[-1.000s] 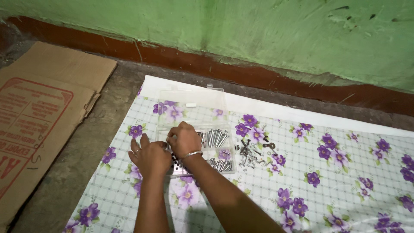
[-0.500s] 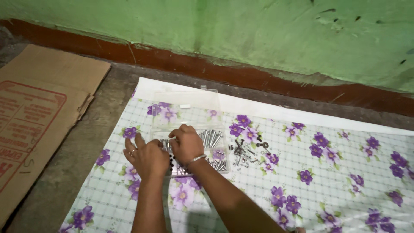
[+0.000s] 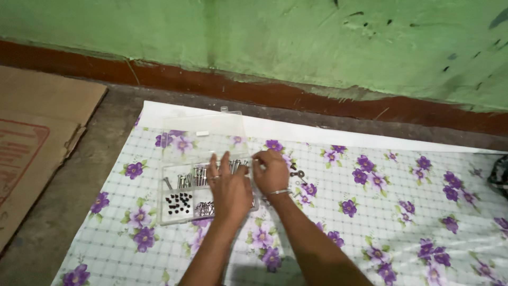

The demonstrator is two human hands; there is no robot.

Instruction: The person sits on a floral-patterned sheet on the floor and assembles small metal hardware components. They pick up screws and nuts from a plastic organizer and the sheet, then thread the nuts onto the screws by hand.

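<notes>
A clear plastic organizer box (image 3: 182, 196) lies open on a floral sheet (image 3: 370, 222) spread over the concrete floor (image 3: 63, 212), its transparent lid (image 3: 203, 135) folded back toward the green wall (image 3: 317, 42). The left hand (image 3: 230, 188) rests flat over the right part of the box, fingers spread and pointing toward the wall, palm down on the compartments; its grip is wide and holds nothing that shows. The right hand (image 3: 271, 172) sits just beside it at the box's right edge, fingers curled and the fingertips pinched narrow near the box rim; whether they grasp a small part cannot be told. A metal bangle (image 3: 279, 191) circles the right wrist. In the box, silver bolts (image 3: 193, 179) lie in the far compartments, small black screws (image 3: 179, 203) fill the near left compartment, and more silver screws (image 3: 205, 209) lie in the compartment beside them, partly under the left hand. A few loose metal parts (image 3: 299, 173) lie on the sheet just right of the right hand. A flattened cardboard carton (image 3: 32, 137) lies on the floor well to the left, apart from the sheet.
</notes>
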